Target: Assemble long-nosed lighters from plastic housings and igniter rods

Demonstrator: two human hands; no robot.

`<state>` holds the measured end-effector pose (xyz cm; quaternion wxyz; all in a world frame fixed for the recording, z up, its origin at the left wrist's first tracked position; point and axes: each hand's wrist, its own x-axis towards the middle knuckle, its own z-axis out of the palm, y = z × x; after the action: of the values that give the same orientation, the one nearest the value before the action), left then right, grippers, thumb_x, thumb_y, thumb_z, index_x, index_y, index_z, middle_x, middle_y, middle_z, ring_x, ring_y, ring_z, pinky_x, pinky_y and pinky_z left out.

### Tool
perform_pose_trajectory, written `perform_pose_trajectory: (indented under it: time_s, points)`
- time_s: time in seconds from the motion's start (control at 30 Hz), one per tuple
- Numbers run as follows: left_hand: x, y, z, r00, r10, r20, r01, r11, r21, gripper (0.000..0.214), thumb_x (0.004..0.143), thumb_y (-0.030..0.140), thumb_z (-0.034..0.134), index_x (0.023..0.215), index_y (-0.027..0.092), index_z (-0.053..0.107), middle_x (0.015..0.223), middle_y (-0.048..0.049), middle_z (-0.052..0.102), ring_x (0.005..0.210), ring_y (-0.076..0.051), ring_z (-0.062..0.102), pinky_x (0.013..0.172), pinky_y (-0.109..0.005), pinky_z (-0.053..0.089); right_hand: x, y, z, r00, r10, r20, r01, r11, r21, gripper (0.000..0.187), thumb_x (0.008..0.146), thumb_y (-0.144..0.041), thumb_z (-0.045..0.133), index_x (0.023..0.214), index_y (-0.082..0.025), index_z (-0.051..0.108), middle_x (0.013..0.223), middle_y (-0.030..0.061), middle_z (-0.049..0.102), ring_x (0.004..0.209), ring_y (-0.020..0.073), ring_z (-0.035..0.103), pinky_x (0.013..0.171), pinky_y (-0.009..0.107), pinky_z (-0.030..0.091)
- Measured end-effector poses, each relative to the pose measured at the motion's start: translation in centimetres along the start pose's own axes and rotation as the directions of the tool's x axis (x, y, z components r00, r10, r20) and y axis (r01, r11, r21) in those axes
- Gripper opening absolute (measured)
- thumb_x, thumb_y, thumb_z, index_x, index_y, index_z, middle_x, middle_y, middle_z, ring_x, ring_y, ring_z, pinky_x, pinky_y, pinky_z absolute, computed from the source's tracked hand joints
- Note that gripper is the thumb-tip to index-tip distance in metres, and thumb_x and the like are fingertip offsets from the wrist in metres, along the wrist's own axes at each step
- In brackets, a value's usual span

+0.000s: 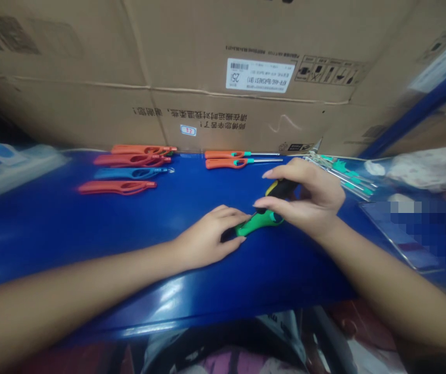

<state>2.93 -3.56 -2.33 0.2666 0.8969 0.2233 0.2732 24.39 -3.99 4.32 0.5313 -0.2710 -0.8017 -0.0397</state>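
Observation:
A green lighter body (256, 223) lies on the blue table, its near end pinched between the thumb and fingers of my left hand (211, 234). My right hand (310, 200) is closed round the black and yellow handle of a screwdriver (281, 188). The thin shaft slants down and left onto the green body, close to my left fingertips; its very tip is hard to make out. Part of the green body's right end, with a teal piece, sits under my right hand.
Red, orange and blue lighter bodies (129, 173) lie at the back left. Two orange lighters with metal tubes (226, 163) are at the back middle. Metal tubes with teal parts (343, 171) are heaped at the back right. A cardboard box (90, 104) walls off the far edge; a phone-like slab (397, 239) lies right.

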Motion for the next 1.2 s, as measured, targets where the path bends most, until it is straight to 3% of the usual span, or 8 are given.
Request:
perform_pose_trajectory:
  time_s: [0.2, 0.4, 0.53, 0.6, 0.77, 0.93, 1.07, 1.2]
  points:
    - [0.0, 0.1, -0.1, 1.000, -0.007, 0.011, 0.007, 1.000, 0.006, 0.034, 0.094, 0.024, 0.063, 0.127, 0.016, 0.065, 0.122, -0.0102, 0.068, 0.115, -0.024, 0.060, 0.104, -0.042, 0.051, -0.2, -0.3, 0.2, 0.951, 0.195, 0.241, -0.244, 0.951, 0.193, 0.042, 0.104, -0.038, 0.045, 0.145, -0.032, 0.050, 0.114, 0.0046, 0.072, 0.063, 0.0125, 0.066, 0.058, 0.029, 0.058]
    - [0.0, 0.0, -0.1, 1.000, -0.010, 0.017, 0.010, 1.000, 0.013, 0.035, 0.095, 0.025, 0.062, 0.129, 0.017, 0.065, 0.126, -0.0099, 0.067, 0.117, -0.024, 0.059, 0.106, -0.042, 0.049, -0.2, -0.1, 0.1, 0.995, -0.088, 0.040, 0.092, 0.989, -0.114, 0.034, 0.091, -0.036, 0.070, 0.123, -0.027, 0.068, 0.093, 0.0043, 0.076, 0.069, 0.0179, 0.068, 0.066, 0.031, 0.059]
    - [0.1, 0.1, -0.2, 1.000, -0.012, 0.027, 0.012, 1.000, 0.006, 0.034, 0.095, 0.025, 0.062, 0.127, 0.015, 0.066, 0.124, -0.0107, 0.067, 0.116, -0.023, 0.060, 0.104, -0.041, 0.050, -0.3, -0.6, 0.4, 0.979, 0.123, 0.162, -0.134, 0.989, 0.060, 0.041, 0.105, -0.030, 0.041, 0.145, -0.025, 0.050, 0.118, 0.0076, 0.072, 0.076, 0.0158, 0.070, 0.065, 0.030, 0.060]
    - [0.0, 0.1, -0.2, 1.000, -0.011, 0.022, 0.011, 1.000, 0.008, 0.034, 0.095, 0.025, 0.063, 0.127, 0.016, 0.066, 0.123, -0.0103, 0.067, 0.116, -0.023, 0.060, 0.104, -0.042, 0.050, -0.4, -0.7, 0.6, 0.976, 0.161, 0.146, -0.178, 0.978, 0.112, 0.037, 0.103, -0.031, 0.049, 0.139, -0.024, 0.055, 0.116, 0.0071, 0.072, 0.075, 0.0154, 0.070, 0.059, 0.028, 0.058]
    - [0.0, 0.1, -0.2, 1.000, -0.001, 0.017, 0.001, 1.000, 0.013, 0.033, 0.094, 0.023, 0.063, 0.127, 0.017, 0.066, 0.123, -0.0092, 0.067, 0.115, -0.022, 0.060, 0.104, -0.041, 0.050, -0.1, -0.7, 0.4, 0.996, -0.087, 0.017, 0.087, 0.996, -0.001, 0.031, 0.092, -0.035, 0.068, 0.121, -0.023, 0.067, 0.101, 0.0062, 0.074, 0.082, 0.0201, 0.069, 0.072, 0.034, 0.060]
    - [0.1, 0.3, -0.3, 0.999, -0.016, 0.036, 0.015, 1.000, 0.022, 0.029, 0.094, 0.023, 0.063, 0.122, 0.017, 0.068, 0.119, -0.0099, 0.068, 0.112, -0.023, 0.060, 0.102, -0.041, 0.051, -0.1, -1.6, 0.6, 0.971, 0.081, 0.224, -0.133, 0.965, 0.226, 0.037, 0.104, -0.026, 0.043, 0.140, -0.022, 0.053, 0.118, 0.0098, 0.069, 0.091, 0.0186, 0.070, 0.072, 0.033, 0.060]
    - [0.1, 0.3, -0.3, 0.999, -0.012, 0.031, 0.011, 1.000, 0.012, 0.026, 0.093, 0.022, 0.064, 0.118, 0.019, 0.070, 0.120, -0.0086, 0.068, 0.114, -0.023, 0.061, 0.102, -0.041, 0.050, 0.0, -1.5, 0.3, 0.991, -0.096, 0.088, 0.092, 0.995, 0.046, 0.029, 0.091, -0.029, 0.071, 0.117, -0.020, 0.066, 0.084, 0.0035, 0.071, 0.069, 0.0155, 0.065, 0.064, 0.028, 0.056]
    - [0.1, 0.2, -0.3, 0.999, -0.021, 0.025, 0.020, 1.000, 0.021, 0.033, 0.093, 0.023, 0.064, 0.126, 0.019, 0.067, 0.118, -0.0095, 0.068, 0.113, -0.024, 0.061, 0.100, -0.041, 0.052, 0.1, -1.3, -0.3, 0.974, -0.072, 0.214, 0.045, 0.991, 0.129, 0.038, 0.104, -0.035, 0.047, 0.136, -0.017, 0.057, 0.099, 0.0085, 0.073, 0.073, 0.0156, 0.067, 0.064, 0.029, 0.057]
